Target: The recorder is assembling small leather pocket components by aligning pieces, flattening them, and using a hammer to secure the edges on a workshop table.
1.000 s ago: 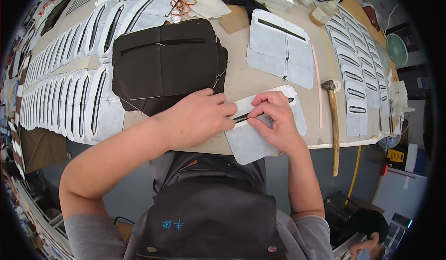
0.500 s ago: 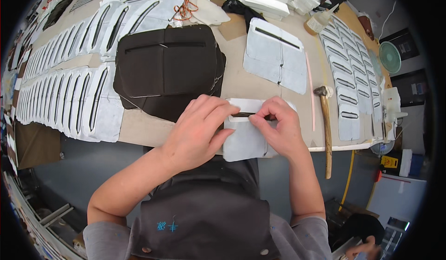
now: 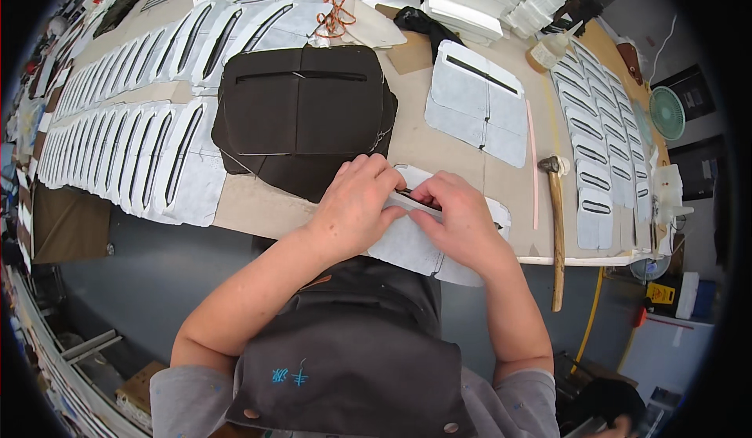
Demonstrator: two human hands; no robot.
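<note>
A pale grey-white backed panel (image 3: 407,248) with a dark slit along its upper part lies at the table's near edge, tilted with its right side lower. My left hand (image 3: 354,207) rests over its upper left, fingers curled and thumb bent, pinching the edge of the slit. Close beside it, my right hand (image 3: 460,220) pinches the slit's strip between thumb and fingers. The fingertips of both hands are partly hidden. Just beyond my left hand lies a stack of dark brown panels (image 3: 298,113), the top one with a slit and a centre seam.
Rows of slit white pieces (image 3: 129,160) cover the left side; more white pieces (image 3: 595,219) lie at right. Another backed panel (image 3: 478,101) lies ahead. A wooden-handled hammer (image 3: 557,234) overhangs the near edge. A glue bottle (image 3: 548,50) stands behind, near white stacks (image 3: 466,7).
The panel has turned clockwise, its right side now lower. My right hand has moved along the slit toward my left hand. The whole view has shifted slightly.
</note>
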